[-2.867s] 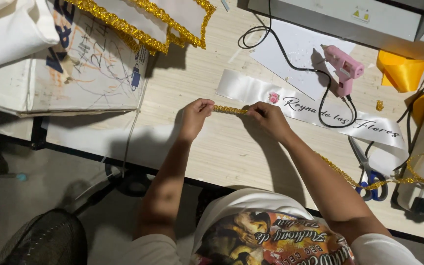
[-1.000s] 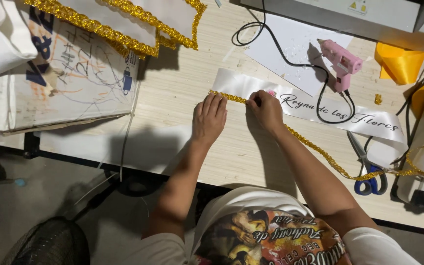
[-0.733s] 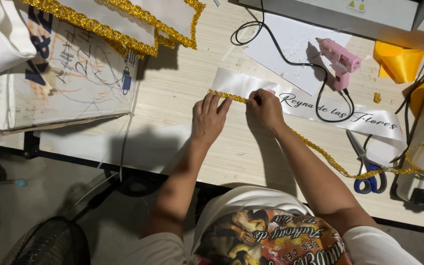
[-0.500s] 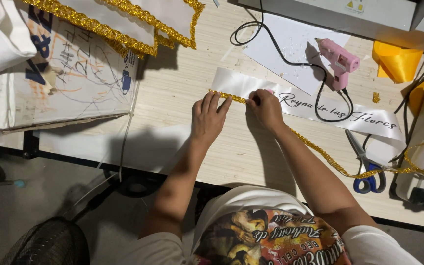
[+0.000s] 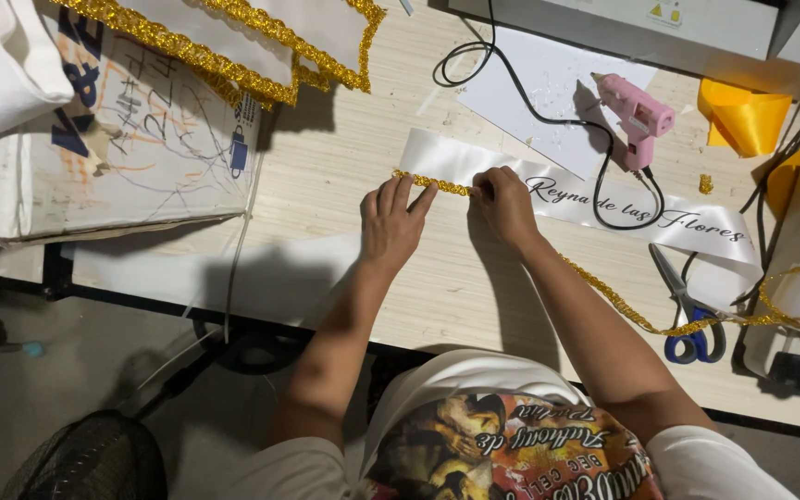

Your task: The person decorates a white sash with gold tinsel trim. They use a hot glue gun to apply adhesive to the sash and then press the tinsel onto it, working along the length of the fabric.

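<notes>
At frame centre, gold sequin trim [image 5: 432, 182] is pressed flat onto the white satin sash [image 5: 455, 159] by the open left hand [image 5: 390, 227] and pinched by the right hand [image 5: 505, 202]. Uneven pressure could let the trim drift off the sash edge.

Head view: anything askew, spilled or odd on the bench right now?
Mostly tidy. Small pale specks lie scattered on the white sheet beside the pink glue gun, and its black cord loops across the white sash. The left hand and right hand press gold trim along the sash's lower edge.
</notes>
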